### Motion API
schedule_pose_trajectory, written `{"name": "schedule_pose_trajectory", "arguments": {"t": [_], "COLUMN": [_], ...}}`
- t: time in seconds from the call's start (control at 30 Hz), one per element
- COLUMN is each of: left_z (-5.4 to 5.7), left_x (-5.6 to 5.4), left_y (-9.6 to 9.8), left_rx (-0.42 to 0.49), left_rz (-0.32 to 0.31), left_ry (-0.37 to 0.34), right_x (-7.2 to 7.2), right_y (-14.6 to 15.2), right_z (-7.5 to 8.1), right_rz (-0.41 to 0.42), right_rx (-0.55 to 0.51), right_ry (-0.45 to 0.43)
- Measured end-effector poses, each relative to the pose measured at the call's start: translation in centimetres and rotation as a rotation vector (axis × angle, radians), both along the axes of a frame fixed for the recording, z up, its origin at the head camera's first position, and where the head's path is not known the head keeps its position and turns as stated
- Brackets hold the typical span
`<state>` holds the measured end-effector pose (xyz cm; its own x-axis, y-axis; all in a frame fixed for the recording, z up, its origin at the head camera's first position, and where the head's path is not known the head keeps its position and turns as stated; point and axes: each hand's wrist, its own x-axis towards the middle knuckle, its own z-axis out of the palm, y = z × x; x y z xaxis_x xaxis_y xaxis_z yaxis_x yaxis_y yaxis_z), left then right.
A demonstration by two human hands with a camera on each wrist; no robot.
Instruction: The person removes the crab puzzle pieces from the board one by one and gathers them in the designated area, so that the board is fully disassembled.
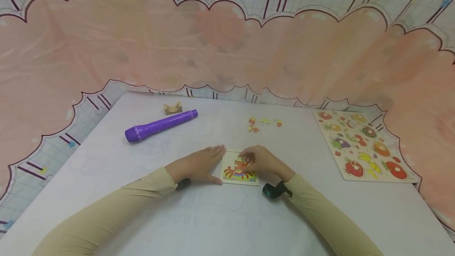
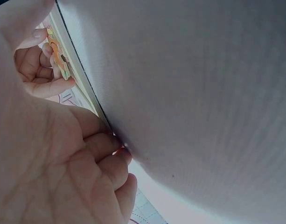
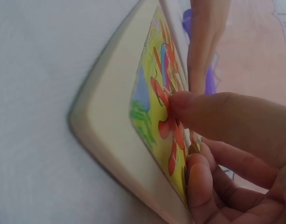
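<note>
A small square wooden jigsaw board (image 1: 245, 183) with a cream border lies on the white table, its picture showing a red-orange figure over a rainbow. My left hand (image 1: 199, 165) rests along the board's left side, fingers stretched toward the top corner and thumb at the bottom corner. Over the board's right part, my right hand (image 1: 266, 163) pinches an orange and yellow jigsaw piece (image 2: 58, 53) between thumb and fingers, tilted against the picture. In the right wrist view the thumb (image 3: 198, 108) presses at the picture's surface, and curled fingers hide part of it.
Several loose jigsaw pieces (image 1: 254, 128) lie beyond the board. A purple microphone-shaped stick (image 1: 161, 125) lies at the back left, near a small notched wooden block (image 1: 173, 110). A large fruit-picture board (image 1: 350, 151) lies on the right. A patterned curtain (image 1: 227, 50) hangs behind the table.
</note>
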<state>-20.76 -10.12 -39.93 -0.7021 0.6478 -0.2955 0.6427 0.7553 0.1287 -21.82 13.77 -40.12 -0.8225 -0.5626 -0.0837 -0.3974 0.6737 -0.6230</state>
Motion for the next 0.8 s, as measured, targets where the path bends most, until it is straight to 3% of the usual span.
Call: {"name": "schedule_pose_trajectory", "arguments": {"t": [0.5,0.8], "left_z": [0.0,-0.1], "left_x": [0.0,0.1], "left_y": [0.0,0.1], "left_rx": [-0.01,-0.036], "left_rz": [-0.006,-0.025], "left_ry": [0.012,0.056], "right_x": [-0.2,-0.4], "right_y": [0.8,1.1], "right_z": [-0.1,0.4], "right_rz": [0.004,-0.007], "right_rx": [-0.022,-0.092], "right_ry": [-0.025,-0.046]}}
